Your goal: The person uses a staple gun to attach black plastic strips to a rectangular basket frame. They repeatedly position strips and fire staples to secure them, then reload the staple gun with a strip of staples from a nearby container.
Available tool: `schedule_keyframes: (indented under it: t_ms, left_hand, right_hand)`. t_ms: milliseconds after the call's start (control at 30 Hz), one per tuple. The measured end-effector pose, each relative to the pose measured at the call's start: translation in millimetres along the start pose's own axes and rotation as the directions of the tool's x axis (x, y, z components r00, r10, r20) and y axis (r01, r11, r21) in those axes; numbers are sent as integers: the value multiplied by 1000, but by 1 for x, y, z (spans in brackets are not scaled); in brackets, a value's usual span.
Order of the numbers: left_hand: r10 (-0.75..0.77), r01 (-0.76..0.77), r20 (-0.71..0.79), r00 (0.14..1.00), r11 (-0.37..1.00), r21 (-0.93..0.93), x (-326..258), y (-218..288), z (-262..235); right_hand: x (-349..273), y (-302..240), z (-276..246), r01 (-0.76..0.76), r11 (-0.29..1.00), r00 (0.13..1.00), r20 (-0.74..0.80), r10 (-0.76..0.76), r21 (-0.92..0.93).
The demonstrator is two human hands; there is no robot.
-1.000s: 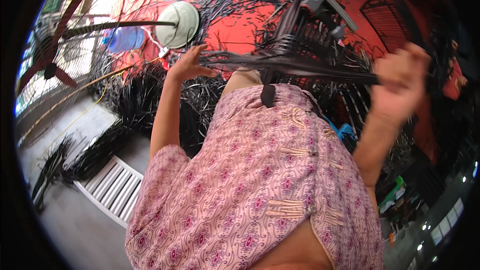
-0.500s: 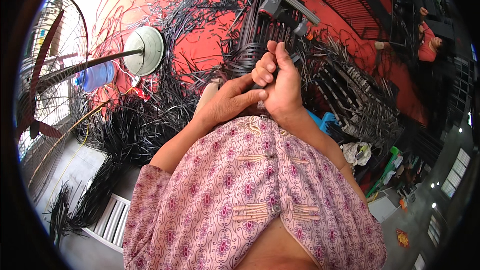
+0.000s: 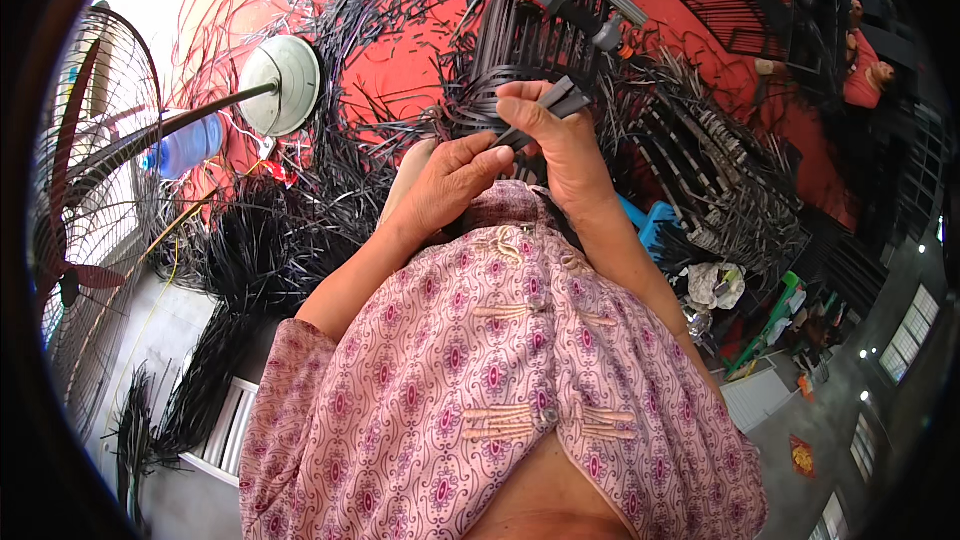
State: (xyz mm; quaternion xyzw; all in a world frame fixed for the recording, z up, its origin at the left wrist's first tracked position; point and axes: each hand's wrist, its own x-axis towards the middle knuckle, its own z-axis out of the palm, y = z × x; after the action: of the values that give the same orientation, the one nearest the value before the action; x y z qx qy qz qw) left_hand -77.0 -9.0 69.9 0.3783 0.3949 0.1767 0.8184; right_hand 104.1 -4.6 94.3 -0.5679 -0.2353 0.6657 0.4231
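In the middle of the head view, just above the lap of a pink patterned shirt (image 3: 420, 340), two bare hands meet over some flat dark strips (image 3: 560, 100). The right hand (image 3: 570, 160) has its fingers closed round the strips — their blunt ends stick out above it — and the left hand (image 3: 455, 180) pinches the lower end, thumb and fingers drawn narrow. Just beyond the hands stands a black slatted frame (image 3: 503, 35), with a grey power tool (image 3: 575, 2) lying on it. Black strips lie scattered over the red floor (image 3: 395, 90), and a thick black heap (image 3: 265, 240) sits to the left. Further left are a fan (image 3: 95, 190), its pale round base (image 3: 280, 90) and a blue bottle (image 3: 190, 148). A blue plastic thing (image 3: 655, 228) lies near the right forearm — partly hidden.
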Motion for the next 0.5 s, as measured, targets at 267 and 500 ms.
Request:
schedule_keyframes:
  t_ms: [267, 500]
  left_hand:
    - [-11, 10, -12, 1000, 997, -73, 3, -8, 2]
    - [8, 1, 50, 999, 984, -179, 3, -11, 11]
  right_hand:
    - [-4, -5, -10, -32, 999, 998, 51, 31, 16]
    - [-11, 6, -18, -19, 997, 999, -42, 23, 81]
